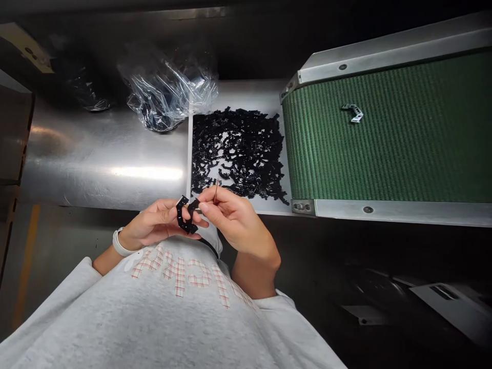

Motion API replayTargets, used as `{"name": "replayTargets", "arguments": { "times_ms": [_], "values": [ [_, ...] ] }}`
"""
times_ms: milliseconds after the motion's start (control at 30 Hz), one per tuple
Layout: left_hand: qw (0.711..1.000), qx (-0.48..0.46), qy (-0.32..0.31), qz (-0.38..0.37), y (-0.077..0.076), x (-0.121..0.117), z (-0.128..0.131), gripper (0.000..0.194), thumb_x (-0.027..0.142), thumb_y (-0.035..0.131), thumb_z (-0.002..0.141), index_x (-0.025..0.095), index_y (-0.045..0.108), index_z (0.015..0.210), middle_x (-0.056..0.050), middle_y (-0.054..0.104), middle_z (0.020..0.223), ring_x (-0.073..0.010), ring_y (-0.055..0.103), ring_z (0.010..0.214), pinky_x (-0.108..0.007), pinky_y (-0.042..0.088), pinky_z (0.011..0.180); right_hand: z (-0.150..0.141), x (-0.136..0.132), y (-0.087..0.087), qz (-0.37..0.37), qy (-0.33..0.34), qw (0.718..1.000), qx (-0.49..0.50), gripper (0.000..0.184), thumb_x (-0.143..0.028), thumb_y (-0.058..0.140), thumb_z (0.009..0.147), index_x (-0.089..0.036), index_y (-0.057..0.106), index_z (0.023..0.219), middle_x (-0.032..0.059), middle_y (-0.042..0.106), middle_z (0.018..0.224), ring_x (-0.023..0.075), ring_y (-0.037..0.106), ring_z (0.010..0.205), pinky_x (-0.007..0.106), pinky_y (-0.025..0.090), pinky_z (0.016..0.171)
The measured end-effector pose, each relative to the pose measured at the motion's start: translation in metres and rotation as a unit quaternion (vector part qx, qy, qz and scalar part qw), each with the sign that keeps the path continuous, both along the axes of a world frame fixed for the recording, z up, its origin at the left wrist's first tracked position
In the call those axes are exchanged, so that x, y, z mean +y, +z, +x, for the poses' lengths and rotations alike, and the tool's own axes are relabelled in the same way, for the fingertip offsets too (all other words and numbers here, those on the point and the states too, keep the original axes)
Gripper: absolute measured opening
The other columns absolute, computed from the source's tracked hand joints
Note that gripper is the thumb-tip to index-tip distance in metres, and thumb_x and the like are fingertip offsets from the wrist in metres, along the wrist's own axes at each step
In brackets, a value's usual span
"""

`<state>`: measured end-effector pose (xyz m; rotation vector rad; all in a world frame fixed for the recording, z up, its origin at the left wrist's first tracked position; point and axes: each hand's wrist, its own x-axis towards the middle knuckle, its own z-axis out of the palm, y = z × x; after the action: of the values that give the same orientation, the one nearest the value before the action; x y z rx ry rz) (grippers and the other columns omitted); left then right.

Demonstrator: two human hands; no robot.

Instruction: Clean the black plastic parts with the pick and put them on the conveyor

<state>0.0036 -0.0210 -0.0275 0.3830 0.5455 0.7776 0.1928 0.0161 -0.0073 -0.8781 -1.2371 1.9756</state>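
Note:
My left hand (159, 221) holds a black, curved plastic part (180, 214) with small light spots along it, gripped between thumb and fingers in front of my body. My right hand (236, 218) is closed in a pinch against the right end of this part. A thin reddish-brown rod (217, 189), perhaps one end of a fine tool, sticks up out of the right fingers; its lower end is hidden. Just beyond my hands, many similar black parts (253, 154) lie spread in a white tray (189, 154).
On the right a green conveyor belt (403, 148) between metal rails carries one curved part (355, 113). Clear plastic bags (165, 92) with dark contents stand at the back left on the shiny metal table (96, 159).

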Motion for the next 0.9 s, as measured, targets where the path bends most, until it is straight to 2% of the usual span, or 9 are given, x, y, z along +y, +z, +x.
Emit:
{"name": "replayTargets", "arguments": {
  "times_ms": [100,233,300,400,500,600,733,900],
  "values": [
    [1.000,-0.005,-0.007,0.008,0.000,0.000,-0.001,0.029,0.046,0.080,0.081,0.017,0.075,0.080,-0.006,0.075,0.089,-0.0183,0.072,0.082,-0.044,0.062,0.092,0.001,0.000,0.001,0.016,-0.004,1.000,-0.011,0.041,-0.058,0.070,0.088,-0.019,0.059,0.087,-0.0017,0.062,0.071,0.0087,0.057,0.062,0.022,0.053,0.057],
    [1.000,-0.022,0.002,0.006,0.000,0.000,0.000,0.025,0.043,0.080,0.082,0.019,0.076,0.078,-0.004,0.075,0.089,-0.0155,0.072,0.082,-0.039,0.064,0.089,0.001,0.000,0.003,0.003,-0.006,1.000,-0.024,0.044,-0.060,0.077,0.081,-0.020,0.058,0.085,-0.0066,0.053,0.064,0.0078,0.055,0.059,0.022,0.055,0.059],
    [1.000,-0.022,0.003,0.009,0.000,0.000,0.001,0.025,0.043,0.080,0.083,0.019,0.077,0.079,-0.004,0.076,0.089,-0.0155,0.072,0.082,-0.037,0.064,0.086,0.002,-0.001,0.003,0.001,0.002,1.000,-0.020,0.043,-0.059,0.076,0.083,-0.020,0.058,0.087,-0.0052,0.056,0.067,0.0088,0.058,0.061,0.023,0.056,0.060],
    [1.000,-0.018,0.001,0.018,0.001,0.000,0.001,0.024,0.043,0.079,0.083,0.019,0.077,0.081,-0.005,0.077,0.092,-0.0166,0.073,0.084,-0.035,0.065,0.082,0.004,0.000,0.003,0.042,-0.006,0.998,-0.034,0.039,-0.058,0.067,0.091,-0.020,0.061,0.091,-0.0012,0.062,0.075,0.0098,0.061,0.067,0.023,0.055,0.061],
    [1.000,-0.004,-0.006,0.022,0.002,0.000,0.001,0.025,0.044,0.079,0.083,0.019,0.077,0.081,-0.004,0.075,0.088,-0.0155,0.072,0.081,-0.037,0.064,0.086,0.003,0.002,0.003,0.077,-0.019,0.996,-0.047,0.041,-0.059,0.066,0.091,-0.019,0.063,0.094,-0.0048,0.055,0.068,0.0084,0.056,0.061,0.022,0.052,0.058],
    [0.999,0.024,-0.010,0.023,0.002,-0.001,-0.001,0.027,0.045,0.081,0.081,0.018,0.077,0.081,-0.002,0.073,0.080,-0.0126,0.070,0.074,-0.036,0.063,0.088,-0.003,0.003,0.005,0.052,0.004,0.998,-0.035,0.045,-0.062,0.072,0.085,-0.020,0.062,0.095,-0.0081,0.048,0.063,0.0080,0.053,0.056,0.020,0.050,0.052],
    [0.997,0.058,-0.021,0.046,0.000,-0.001,-0.001,0.033,0.049,0.081,0.080,0.016,0.077,0.079,-0.001,0.068,0.071,-0.0115,0.066,0.069,-0.033,0.060,0.088,-0.009,0.002,0.009,-0.008,0.056,0.998,-0.004,0.045,-0.062,0.073,0.084,-0.021,0.055,0.080,-0.0044,0.057,0.065,0.0079,0.053,0.055,0.019,0.048,0.047],
    [0.997,0.050,-0.022,0.053,-0.001,-0.002,0.001,0.033,0.049,0.081,0.079,0.017,0.076,0.076,0.000,0.065,0.068,-0.0099,0.061,0.066,-0.027,0.056,0.079,-0.007,0.002,0.006,-0.009,0.057,0.998,0.008,0.045,-0.062,0.073,0.084,-0.021,0.056,0.081,-0.0042,0.055,0.063,0.0073,0.049,0.053,0.019,0.046,0.046]
  ]
}}
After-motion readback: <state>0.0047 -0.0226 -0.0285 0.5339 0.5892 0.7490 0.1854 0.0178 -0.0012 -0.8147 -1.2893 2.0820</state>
